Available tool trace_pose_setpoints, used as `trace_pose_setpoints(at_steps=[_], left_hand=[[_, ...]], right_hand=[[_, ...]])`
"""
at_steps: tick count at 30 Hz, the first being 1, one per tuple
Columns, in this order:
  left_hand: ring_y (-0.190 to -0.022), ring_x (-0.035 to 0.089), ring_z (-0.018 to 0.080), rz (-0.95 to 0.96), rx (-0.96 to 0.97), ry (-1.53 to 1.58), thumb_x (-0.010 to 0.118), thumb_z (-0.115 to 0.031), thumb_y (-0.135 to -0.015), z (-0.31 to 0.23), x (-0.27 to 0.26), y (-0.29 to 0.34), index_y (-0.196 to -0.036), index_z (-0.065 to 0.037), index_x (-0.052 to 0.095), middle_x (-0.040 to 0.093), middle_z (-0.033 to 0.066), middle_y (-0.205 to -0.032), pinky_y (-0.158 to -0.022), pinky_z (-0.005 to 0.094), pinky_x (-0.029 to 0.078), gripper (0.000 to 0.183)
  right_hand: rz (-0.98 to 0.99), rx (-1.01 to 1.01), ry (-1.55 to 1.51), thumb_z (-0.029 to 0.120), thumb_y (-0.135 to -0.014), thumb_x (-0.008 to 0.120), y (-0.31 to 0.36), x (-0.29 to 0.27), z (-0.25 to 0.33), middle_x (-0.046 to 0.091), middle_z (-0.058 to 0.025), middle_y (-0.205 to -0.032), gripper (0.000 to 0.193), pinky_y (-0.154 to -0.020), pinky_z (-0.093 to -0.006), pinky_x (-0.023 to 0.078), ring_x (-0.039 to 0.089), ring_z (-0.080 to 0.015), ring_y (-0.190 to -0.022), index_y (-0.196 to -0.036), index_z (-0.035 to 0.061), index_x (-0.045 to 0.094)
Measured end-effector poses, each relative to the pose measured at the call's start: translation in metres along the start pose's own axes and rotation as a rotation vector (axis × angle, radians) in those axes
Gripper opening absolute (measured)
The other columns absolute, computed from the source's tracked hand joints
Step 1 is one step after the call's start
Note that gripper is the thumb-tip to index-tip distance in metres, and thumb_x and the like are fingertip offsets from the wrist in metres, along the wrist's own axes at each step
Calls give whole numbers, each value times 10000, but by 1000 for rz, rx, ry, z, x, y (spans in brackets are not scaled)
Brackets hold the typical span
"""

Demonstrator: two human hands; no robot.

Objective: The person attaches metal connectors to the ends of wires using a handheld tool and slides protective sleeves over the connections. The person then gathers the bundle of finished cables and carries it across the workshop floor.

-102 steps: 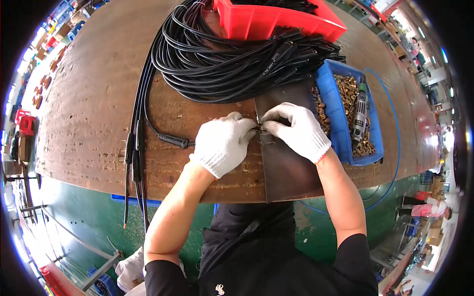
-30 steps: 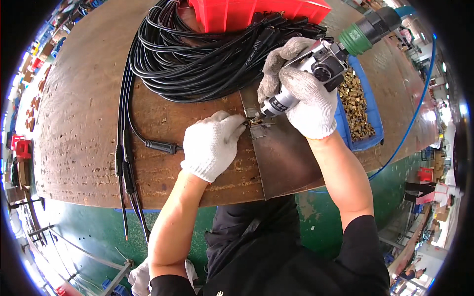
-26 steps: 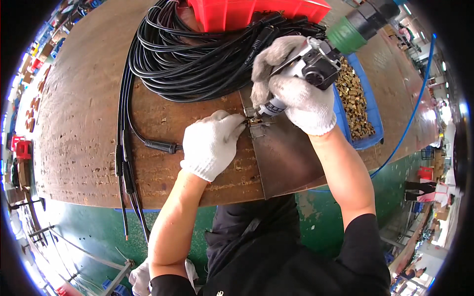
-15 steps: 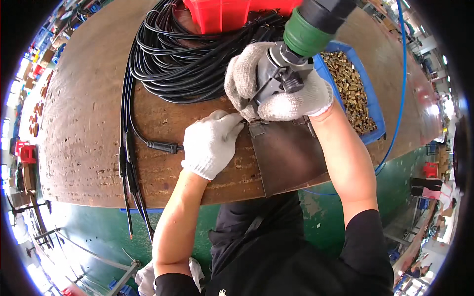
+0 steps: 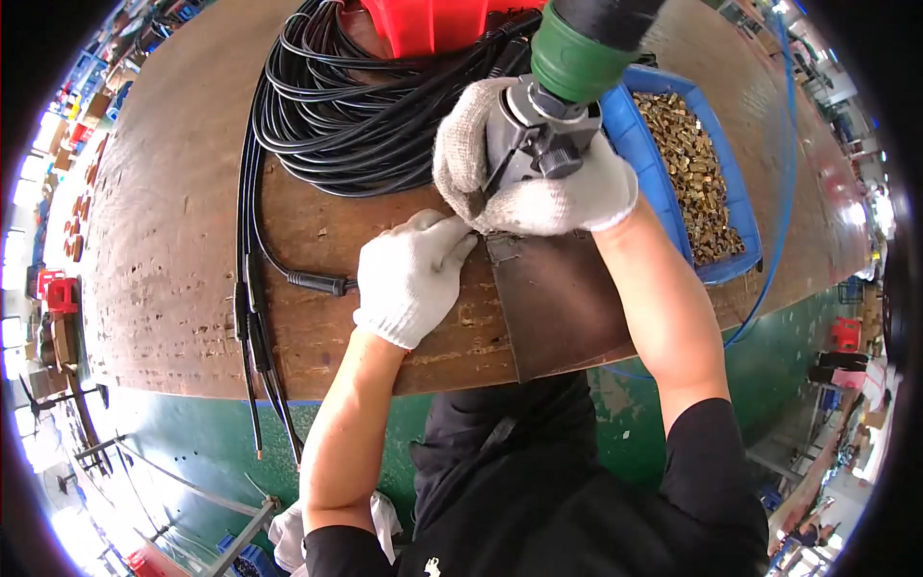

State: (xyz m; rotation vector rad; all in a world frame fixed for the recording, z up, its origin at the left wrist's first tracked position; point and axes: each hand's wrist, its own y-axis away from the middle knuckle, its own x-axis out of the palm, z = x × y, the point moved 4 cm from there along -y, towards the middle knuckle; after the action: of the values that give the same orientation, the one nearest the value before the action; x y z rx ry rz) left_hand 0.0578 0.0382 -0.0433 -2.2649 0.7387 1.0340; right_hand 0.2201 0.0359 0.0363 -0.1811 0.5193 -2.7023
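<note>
My gloved right hand [image 5: 567,197] is wrapped round the grey metal head of a power tool [image 5: 577,62] with a green and black body. The tool stands tilted above the wooden bench, its lower end hidden by the glove. My gloved left hand [image 5: 409,274] rests on the bench just left of it, fingers pinched together close to the tool's lower end. A black cable with a ribbed connector sleeve [image 5: 317,282] runs in under the left hand. Its held end is hidden by the fingers. Beneath the right wrist lies a dark flat plate [image 5: 562,308].
A large coil of black cables [image 5: 346,125] lies behind my left hand, with straight ends hanging over the bench's front edge. A red bin [image 5: 433,24] stands at the back. To the right is a blue tray [image 5: 740,207] of small brass parts, with a blue hose [image 5: 786,173] beyond.
My right hand and the tool have shifted slightly left, away from the blue tray. More of the tray shows now. The left hand keeps its place and pinch.
</note>
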Motion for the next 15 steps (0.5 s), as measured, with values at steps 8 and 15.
trace_pose_setpoints(at_steps=[8,15], left_hand=[[-864,704,366,23,-9,-41,704,-194,-935,3,4,-1,-1024,-134,756,708,104,-914,-768,460,552,119],[-891,711,361,-19,3,-16,685,-210,-953,2,5,-1,-1053,-147,762,715,102,-934,-792,460,555,142]], right_hand=[[-322,-27,92,-128,-709,739,9,8,-3,650,-62,-825,272,-636,-293,551,651,-148,-739,-852,37,577],[-279,-14,359,-26,-791,717,14,9,-1,709,-25,-945,235,-763,-278,556,689,-129,-866,-993,80,661]])
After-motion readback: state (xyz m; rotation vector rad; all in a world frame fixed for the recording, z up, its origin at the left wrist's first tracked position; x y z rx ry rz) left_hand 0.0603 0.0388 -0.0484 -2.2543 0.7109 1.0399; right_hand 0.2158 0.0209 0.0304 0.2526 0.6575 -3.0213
